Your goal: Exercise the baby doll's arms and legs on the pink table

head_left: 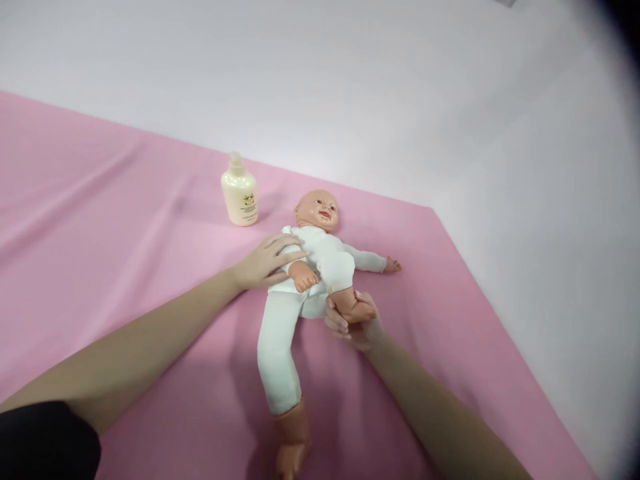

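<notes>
A baby doll in a white suit lies on its back on the pink sheet, head toward the far side. My left hand rests flat on the doll's arm and side, fingers spread. My right hand grips the doll's foot, with that leg bent up toward the body. The other leg lies stretched out toward me, its bare foot at the bottom edge of the view.
A cream pump bottle stands upright on the sheet, just left of the doll's head. The pink sheet ends at a diagonal edge on the right, with a white surface beyond it.
</notes>
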A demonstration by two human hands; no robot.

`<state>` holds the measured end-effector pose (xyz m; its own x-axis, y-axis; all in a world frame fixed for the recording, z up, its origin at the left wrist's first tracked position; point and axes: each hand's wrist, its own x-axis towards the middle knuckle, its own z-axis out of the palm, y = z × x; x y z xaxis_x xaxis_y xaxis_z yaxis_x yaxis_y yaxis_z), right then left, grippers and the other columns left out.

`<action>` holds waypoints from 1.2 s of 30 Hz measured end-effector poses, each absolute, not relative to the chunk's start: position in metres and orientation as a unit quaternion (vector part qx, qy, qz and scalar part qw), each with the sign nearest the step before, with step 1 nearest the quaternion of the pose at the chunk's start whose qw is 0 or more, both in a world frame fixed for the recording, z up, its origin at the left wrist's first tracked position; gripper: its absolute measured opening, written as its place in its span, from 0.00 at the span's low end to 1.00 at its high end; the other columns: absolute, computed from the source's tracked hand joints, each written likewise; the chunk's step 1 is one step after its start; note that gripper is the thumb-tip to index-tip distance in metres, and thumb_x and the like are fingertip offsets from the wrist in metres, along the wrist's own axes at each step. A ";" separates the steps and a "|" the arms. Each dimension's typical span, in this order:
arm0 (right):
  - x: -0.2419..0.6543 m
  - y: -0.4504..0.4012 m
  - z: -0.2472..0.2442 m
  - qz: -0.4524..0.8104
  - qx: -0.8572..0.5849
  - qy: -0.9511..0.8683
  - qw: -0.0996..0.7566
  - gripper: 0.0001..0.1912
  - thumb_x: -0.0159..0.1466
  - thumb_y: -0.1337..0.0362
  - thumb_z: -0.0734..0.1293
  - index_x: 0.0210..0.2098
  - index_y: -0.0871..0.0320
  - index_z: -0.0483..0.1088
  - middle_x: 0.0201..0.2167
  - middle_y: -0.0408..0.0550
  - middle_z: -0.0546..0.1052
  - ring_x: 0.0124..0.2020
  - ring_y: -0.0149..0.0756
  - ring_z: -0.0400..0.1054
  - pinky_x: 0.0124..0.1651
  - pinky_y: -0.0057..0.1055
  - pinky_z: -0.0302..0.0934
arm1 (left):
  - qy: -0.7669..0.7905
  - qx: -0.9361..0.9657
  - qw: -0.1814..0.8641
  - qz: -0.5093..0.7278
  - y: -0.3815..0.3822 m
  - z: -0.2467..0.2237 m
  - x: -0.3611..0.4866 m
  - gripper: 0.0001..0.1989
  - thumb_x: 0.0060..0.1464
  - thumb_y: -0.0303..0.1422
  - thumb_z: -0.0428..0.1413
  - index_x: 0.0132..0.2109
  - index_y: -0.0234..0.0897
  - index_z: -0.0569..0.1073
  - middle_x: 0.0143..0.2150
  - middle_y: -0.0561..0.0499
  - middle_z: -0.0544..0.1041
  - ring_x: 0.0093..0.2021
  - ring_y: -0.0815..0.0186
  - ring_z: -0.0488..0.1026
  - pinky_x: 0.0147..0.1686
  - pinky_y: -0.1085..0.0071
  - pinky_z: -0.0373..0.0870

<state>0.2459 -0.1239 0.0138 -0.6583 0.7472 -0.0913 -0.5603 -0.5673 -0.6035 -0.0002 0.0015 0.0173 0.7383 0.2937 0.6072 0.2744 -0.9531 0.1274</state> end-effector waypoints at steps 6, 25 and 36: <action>0.241 -0.126 0.014 0.854 -0.226 -0.280 0.376 0.22 0.57 0.48 0.60 0.34 0.63 0.68 0.18 0.42 0.64 0.17 0.27 0.54 0.16 0.23 0.46 | 0.149 0.943 -0.011 0.299 0.000 0.018 0.000 0.24 0.59 0.35 0.49 0.62 0.43 0.61 0.59 0.40 0.64 0.61 0.53 0.57 0.59 0.49 0.55; 0.239 -0.128 0.008 0.836 -0.263 -0.298 0.378 0.24 0.55 0.47 0.63 0.35 0.64 0.71 0.20 0.43 0.67 0.18 0.27 0.57 0.19 0.24 0.50 | 0.145 0.941 -0.017 0.305 0.000 0.018 0.001 0.26 0.55 0.32 0.50 0.61 0.43 0.63 0.59 0.40 0.64 0.60 0.53 0.58 0.59 0.49 0.55; 0.239 -0.128 0.008 0.837 -0.265 -0.302 0.370 0.24 0.55 0.47 0.64 0.36 0.64 0.69 0.22 0.45 0.69 0.19 0.27 0.58 0.20 0.25 0.51 | 0.153 0.941 -0.007 0.303 0.000 0.018 0.001 0.26 0.54 0.32 0.51 0.60 0.44 0.63 0.58 0.41 0.65 0.60 0.53 0.59 0.58 0.50 0.56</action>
<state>0.2390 -0.1284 0.0075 -0.5847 0.7805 -0.2210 -0.4600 -0.5434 -0.7023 0.0011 -0.0003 0.0183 0.7693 0.2829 0.5729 0.2918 -0.9532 0.0789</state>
